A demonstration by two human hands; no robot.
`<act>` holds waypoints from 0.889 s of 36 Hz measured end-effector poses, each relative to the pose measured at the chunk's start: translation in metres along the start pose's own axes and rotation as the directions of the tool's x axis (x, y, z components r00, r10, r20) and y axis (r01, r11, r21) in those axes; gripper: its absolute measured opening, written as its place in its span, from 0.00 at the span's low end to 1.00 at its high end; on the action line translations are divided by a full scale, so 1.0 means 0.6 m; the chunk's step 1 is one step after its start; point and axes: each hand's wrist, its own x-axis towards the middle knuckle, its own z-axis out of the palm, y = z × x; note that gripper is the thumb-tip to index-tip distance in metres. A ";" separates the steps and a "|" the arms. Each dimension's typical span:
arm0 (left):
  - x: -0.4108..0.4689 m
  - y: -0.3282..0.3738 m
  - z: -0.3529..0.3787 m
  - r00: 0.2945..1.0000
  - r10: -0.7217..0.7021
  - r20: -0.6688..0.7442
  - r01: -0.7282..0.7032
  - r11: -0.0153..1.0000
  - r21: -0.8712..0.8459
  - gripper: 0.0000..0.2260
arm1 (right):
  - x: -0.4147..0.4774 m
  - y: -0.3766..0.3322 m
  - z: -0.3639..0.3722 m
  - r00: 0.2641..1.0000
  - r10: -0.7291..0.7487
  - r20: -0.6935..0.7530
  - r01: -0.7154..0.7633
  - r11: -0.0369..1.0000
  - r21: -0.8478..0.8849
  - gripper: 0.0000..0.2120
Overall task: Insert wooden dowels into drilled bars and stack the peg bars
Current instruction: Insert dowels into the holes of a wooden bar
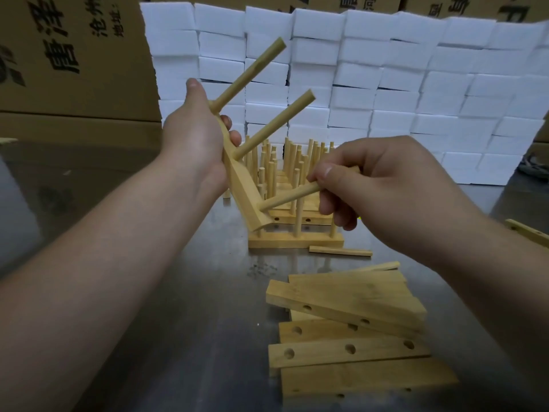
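Bar [237,179] is gripped tilted by left hand [193,141], while dowel [292,196] is pinched at its lowest hole by right-hand fingers [326,171].

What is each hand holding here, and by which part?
Left hand grips the pale drilled wooden bar by its upper half. Right hand pinches a round wooden dowel near its outer end.

The grey, shiny worktop [208,292] carries a loose pile of drilled bars [350,349] at lower right. Peg bars [297,240] stand in rows at centre, with a thin wooden stick [340,251] just before the front one. Another bar [525,233] lies at the right edge.
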 end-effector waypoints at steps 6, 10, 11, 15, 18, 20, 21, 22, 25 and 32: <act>-0.005 0.002 0.003 1.000 0.004 0.006 -0.005 1.000 0.010 0.17 | 0.000 -0.002 -0.016 0.989 0.006 0.148 0.014 0.991 -0.134 0.10; -0.013 0.001 0.007 0.999 0.028 0.024 -0.029 0.999 0.033 0.16 | 0.000 -0.006 -0.020 0.965 -0.052 0.256 0.130 0.946 -0.298 0.11; -0.015 0.001 0.008 0.999 0.037 0.033 -0.038 0.999 0.031 0.16 | 0.000 -0.008 -0.019 0.962 -0.064 0.266 0.151 0.935 -0.321 0.10; -0.023 0.002 0.011 0.995 0.072 0.063 -0.074 0.997 0.029 0.15 | 0.000 -0.002 -0.010 0.958 -0.113 0.262 0.208 0.906 -0.369 0.10; -0.026 0.003 0.011 0.996 0.069 0.063 -0.072 0.997 0.035 0.16 | -0.001 0.005 -0.008 0.955 -0.199 0.222 0.278 0.862 -0.424 0.09; -0.026 0.004 0.012 0.996 0.068 0.057 -0.071 0.997 0.044 0.16 | -0.002 0.008 -0.007 0.944 -0.251 0.216 0.326 0.823 -0.466 0.08; -0.026 0.005 0.012 0.996 0.072 0.053 -0.074 0.996 0.043 0.16 | -0.003 0.010 -0.006 0.935 -0.281 0.214 0.352 0.802 -0.483 0.07; -0.026 0.005 0.013 0.996 0.077 0.049 -0.079 0.996 0.041 0.16 | -0.004 0.012 -0.004 0.929 -0.303 0.210 0.369 0.786 -0.496 0.06; -0.026 0.006 0.013 0.995 0.094 0.040 -0.096 0.994 0.046 0.16 | -0.005 0.017 0.002 0.935 -0.302 0.185 0.354 0.798 -0.488 0.07; -0.026 0.001 0.013 0.994 0.104 0.040 -0.106 0.993 0.058 0.17 | -0.008 0.013 0.010 0.966 -0.187 0.176 0.244 0.886 -0.395 0.13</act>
